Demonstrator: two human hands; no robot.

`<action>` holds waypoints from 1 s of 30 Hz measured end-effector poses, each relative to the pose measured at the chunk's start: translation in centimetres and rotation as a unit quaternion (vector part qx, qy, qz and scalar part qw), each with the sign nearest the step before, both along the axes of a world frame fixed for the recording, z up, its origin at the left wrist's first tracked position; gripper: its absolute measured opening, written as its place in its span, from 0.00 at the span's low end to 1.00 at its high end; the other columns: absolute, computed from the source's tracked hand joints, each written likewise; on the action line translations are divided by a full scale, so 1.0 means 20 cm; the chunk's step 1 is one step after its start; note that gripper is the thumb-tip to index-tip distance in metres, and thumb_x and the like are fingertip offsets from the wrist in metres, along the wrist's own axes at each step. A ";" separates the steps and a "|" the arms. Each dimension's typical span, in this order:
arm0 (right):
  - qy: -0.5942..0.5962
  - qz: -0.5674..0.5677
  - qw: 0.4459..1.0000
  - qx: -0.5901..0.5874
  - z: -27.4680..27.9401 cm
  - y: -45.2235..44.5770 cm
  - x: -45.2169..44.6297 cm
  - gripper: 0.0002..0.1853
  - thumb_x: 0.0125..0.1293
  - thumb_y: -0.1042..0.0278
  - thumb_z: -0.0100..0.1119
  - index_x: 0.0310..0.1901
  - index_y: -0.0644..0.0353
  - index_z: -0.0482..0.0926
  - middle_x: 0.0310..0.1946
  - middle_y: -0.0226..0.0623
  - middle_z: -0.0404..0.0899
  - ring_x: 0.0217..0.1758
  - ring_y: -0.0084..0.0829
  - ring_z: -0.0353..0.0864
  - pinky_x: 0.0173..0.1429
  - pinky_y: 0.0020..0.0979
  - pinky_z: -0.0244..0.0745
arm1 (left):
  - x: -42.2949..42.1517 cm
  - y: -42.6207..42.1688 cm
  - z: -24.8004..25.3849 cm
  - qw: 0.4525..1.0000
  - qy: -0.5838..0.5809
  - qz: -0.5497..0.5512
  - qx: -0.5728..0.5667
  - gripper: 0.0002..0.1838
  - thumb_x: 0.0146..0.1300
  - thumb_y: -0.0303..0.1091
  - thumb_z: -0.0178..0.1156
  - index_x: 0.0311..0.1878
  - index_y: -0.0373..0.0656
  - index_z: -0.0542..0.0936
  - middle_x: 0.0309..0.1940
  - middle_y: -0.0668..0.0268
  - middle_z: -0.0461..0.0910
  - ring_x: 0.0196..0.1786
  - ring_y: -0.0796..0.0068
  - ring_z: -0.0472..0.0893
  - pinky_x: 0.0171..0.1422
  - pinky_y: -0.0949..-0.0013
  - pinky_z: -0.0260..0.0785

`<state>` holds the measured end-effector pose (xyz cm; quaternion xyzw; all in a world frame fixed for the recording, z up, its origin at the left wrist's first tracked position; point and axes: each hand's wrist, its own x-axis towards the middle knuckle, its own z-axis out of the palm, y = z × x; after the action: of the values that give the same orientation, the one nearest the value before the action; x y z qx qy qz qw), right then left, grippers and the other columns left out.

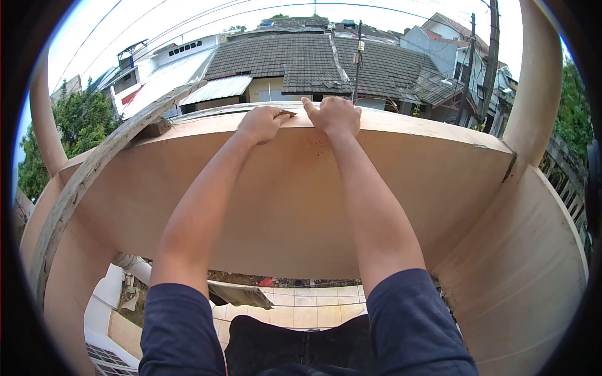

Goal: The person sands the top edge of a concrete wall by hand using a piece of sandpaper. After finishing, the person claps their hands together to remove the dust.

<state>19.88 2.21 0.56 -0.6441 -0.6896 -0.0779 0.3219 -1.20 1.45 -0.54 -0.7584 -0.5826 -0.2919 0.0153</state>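
Both arms reach forward to the top edge of a peach-coloured wall [414, 126]. My left hand [262, 125] is closed, its fingers round a thin dark piece [287, 113] that lies at the wall's top; what it is cannot be made out. Just to the right, my right hand [333, 115] rests on the same edge, thumb apart and the other fingers bent over the far side, partly hidden. Small dark specks mark the wall face below it.
A long weathered wooden plank [94, 164] leans over the wall at left, near a brown block [154, 128]. Round columns [533, 81] stand at both sides. Beyond are tiled roofs [269, 59], poles and wires. Far below lies a tiled floor [316, 304].
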 end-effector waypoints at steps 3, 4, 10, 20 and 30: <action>-0.006 0.032 0.999 -0.025 0.03 -0.01 0.03 0.42 0.76 0.23 0.43 0.56 0.55 0.90 0.55 0.37 0.89 0.67 0.39 0.81 0.77 0.52 0.66 | -0.16 0.01 -0.02 0.996 -0.054 -0.074 -0.011 0.21 0.80 0.52 0.55 0.64 0.55 0.88 0.57 0.56 0.89 0.60 0.52 0.86 0.69 0.53 0.75; -0.011 0.027 0.999 -0.026 0.04 0.01 0.02 0.42 0.76 0.22 0.42 0.58 0.55 0.90 0.58 0.37 0.88 0.70 0.39 0.79 0.81 0.53 0.62 | -0.25 0.02 0.03 1.000 0.003 -0.029 0.001 0.21 0.80 0.52 0.55 0.65 0.55 0.87 0.57 0.56 0.90 0.60 0.53 0.86 0.69 0.55 0.76; -0.022 0.012 0.999 -0.041 0.00 0.01 0.00 0.44 0.76 0.20 0.40 0.61 0.54 0.89 0.62 0.37 0.85 0.75 0.40 0.74 0.86 0.55 0.54 | -0.21 -0.10 0.06 0.996 -0.037 0.002 -0.082 0.20 0.81 0.49 0.56 0.66 0.56 0.87 0.54 0.59 0.91 0.56 0.63 0.88 0.66 0.61 0.76; -0.030 0.007 0.999 -0.032 -0.01 0.02 0.00 0.42 0.77 0.23 0.39 0.70 0.50 0.82 0.69 0.37 0.81 0.79 0.42 0.70 0.87 0.57 0.52 | -0.02 -0.06 0.09 0.981 0.132 0.140 -0.011 0.21 0.82 0.53 0.53 0.65 0.59 0.88 0.57 0.58 0.90 0.58 0.57 0.87 0.66 0.58 0.76; -0.044 0.009 0.998 -0.048 -0.01 0.03 0.01 0.37 0.81 0.28 0.35 0.72 0.46 0.81 0.71 0.34 0.80 0.79 0.39 0.70 0.84 0.53 0.58 | -0.23 -0.14 0.19 0.981 0.104 0.134 -0.089 0.24 0.81 0.52 0.56 0.58 0.42 0.89 0.54 0.50 0.89 0.57 0.53 0.87 0.65 0.55 0.76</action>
<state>20.16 2.80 0.42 -0.6482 -0.7120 -0.0698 0.2608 -5.70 -1.29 3.23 -0.6977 -0.6981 -0.1538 0.0473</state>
